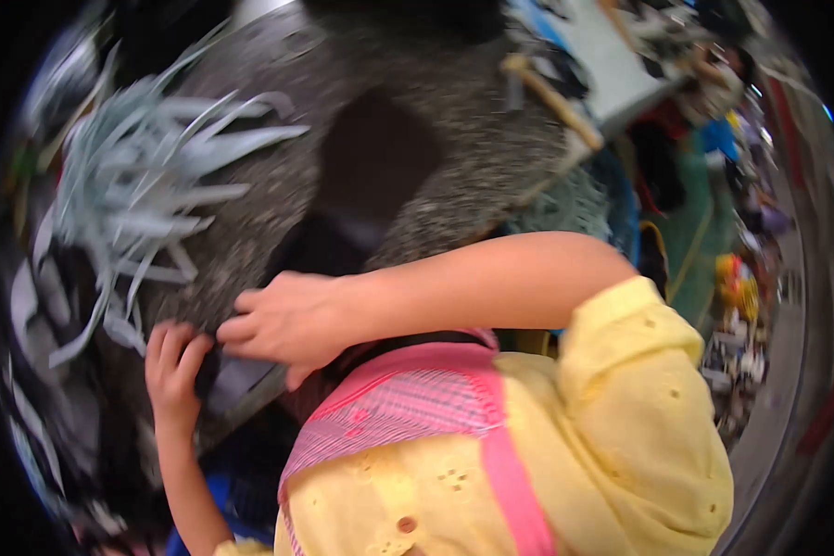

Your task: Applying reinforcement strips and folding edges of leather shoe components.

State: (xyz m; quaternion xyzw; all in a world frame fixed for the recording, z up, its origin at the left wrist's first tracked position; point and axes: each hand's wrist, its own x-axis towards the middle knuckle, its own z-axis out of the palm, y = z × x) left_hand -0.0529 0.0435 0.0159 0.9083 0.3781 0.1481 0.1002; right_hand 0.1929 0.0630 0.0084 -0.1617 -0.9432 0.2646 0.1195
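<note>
My left hand (171,366) is at the table's near left edge, fingers bent and closed at a small dark piece (206,375). Close beside it, my right hand (292,320) reaches across from the right with its fingers curled together, tips almost meeting the left hand's. Motion blur hides what lies within the fingers of either hand. A flat dark brown piece with a rounded far end (380,157) lies on the table beyond my right hand. Black material (315,246) adjoins its near end and passes behind that hand.
A tangled heap of pale bluish-white strips (148,171) lies on the worn grey table (250,79) at left. A wooden-handled tool, perhaps a hammer (551,97), lies by the right edge. Beyond are a pale tabletop (612,56), a netted blue container (574,204) and another person (718,83).
</note>
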